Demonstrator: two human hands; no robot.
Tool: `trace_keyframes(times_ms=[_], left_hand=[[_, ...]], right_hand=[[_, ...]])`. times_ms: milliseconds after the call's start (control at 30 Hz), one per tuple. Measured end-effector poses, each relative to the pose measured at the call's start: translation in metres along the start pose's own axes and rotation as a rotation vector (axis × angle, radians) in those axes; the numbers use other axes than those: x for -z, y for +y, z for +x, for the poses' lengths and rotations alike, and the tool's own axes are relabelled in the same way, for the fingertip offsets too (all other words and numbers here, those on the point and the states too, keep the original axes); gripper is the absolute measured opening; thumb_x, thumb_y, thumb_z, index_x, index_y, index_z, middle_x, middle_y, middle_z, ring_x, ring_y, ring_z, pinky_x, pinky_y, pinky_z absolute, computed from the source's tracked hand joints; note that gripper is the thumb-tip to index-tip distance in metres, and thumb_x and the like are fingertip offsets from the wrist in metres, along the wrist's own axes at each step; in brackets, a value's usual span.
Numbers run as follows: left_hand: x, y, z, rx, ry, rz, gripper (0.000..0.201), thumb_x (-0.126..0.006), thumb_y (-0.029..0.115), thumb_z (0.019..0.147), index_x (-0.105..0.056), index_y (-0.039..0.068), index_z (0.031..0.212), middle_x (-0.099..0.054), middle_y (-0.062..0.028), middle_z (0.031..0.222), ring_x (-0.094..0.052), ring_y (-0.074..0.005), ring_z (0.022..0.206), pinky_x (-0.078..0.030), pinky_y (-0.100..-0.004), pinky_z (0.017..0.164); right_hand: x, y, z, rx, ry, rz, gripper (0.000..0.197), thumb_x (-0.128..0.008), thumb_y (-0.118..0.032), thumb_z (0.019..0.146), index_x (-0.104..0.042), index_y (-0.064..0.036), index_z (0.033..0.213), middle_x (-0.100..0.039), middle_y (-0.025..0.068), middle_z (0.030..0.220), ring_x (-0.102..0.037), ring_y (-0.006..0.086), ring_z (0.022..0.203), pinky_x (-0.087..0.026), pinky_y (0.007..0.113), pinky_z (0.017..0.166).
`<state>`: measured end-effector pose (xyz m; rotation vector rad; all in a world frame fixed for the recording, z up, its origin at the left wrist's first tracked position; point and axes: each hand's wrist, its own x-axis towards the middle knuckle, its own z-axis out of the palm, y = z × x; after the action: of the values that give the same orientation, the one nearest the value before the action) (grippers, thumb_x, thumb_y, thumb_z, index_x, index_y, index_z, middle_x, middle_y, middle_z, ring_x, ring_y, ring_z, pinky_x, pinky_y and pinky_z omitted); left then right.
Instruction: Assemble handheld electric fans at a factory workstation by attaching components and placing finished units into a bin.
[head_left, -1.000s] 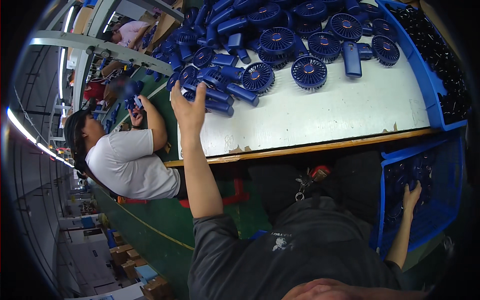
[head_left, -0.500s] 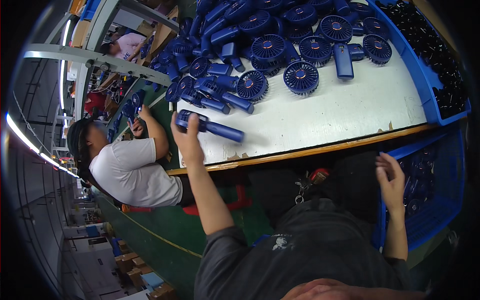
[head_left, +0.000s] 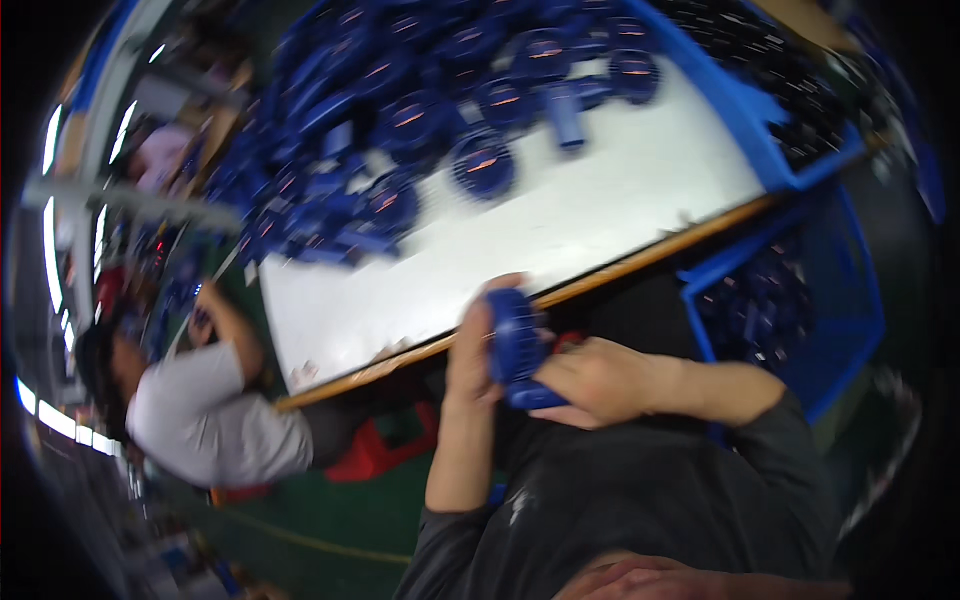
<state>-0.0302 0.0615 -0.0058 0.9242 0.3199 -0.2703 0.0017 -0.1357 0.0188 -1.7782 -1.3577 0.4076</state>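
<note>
A dark blue handheld fan (head_left: 513, 335) is held close to my body, just off the table's front edge. My left hand (head_left: 470, 352) grips its round head from the left side. On the other side, my right hand (head_left: 603, 382) is closed around the handle end, with its fingers partly hidden and blurred. Several more blue handheld fans (head_left: 483, 165) lie heaped over the far and left parts of the white table (head_left: 590, 235). Motion smears the picture, so fine details of the fan are lost.
At the table's right end stands a blue tray (head_left: 715, 95) of small black parts. A blue crate (head_left: 850, 300) holding dark blue items sits below it at the right. To the left, a person in a white shirt (head_left: 195, 400) works near a red stool (head_left: 375, 445).
My left hand has brought the fan from over the table in toward my body. My right hand has come from the right side to take its handle. The whole view has swung.
</note>
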Motion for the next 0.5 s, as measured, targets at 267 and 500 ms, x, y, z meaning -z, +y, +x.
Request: trace_keyframes(times_ms=[267,500], left_hand=[[-0.038,-0.035,-0.009,-0.212,-0.258,-0.175,0.064,-0.076,0.012,0.08,-0.046,-0.003,0.135,-0.051,-0.0273,0.136,-0.049,-0.0425,0.128,-0.041,-0.0588,0.105],[-0.042,-0.013,-0.011,-0.352,-0.38,-0.271,0.023,-0.068,-0.003,0.078,-0.057,0.001,0.098,-0.053,-0.0137,0.085,-0.056,-0.0283,0.086,-0.062,-0.0399,0.056]], right_hand=[[0.171,0.034,0.0,-0.445,-0.069,-0.049,0.031,-0.059,-0.026,0.091,-0.066,0.0007,0.106,-0.069,0.0215,0.094,-0.067,0.036,0.085,-0.053,0.042,0.081],[0.327,0.229,-0.088,-0.892,0.383,-0.971,0.021,-0.06,-0.009,0.085,-0.063,-0.0006,0.105,-0.068,0.021,0.103,-0.066,0.0372,0.098,-0.053,0.045,0.086]])
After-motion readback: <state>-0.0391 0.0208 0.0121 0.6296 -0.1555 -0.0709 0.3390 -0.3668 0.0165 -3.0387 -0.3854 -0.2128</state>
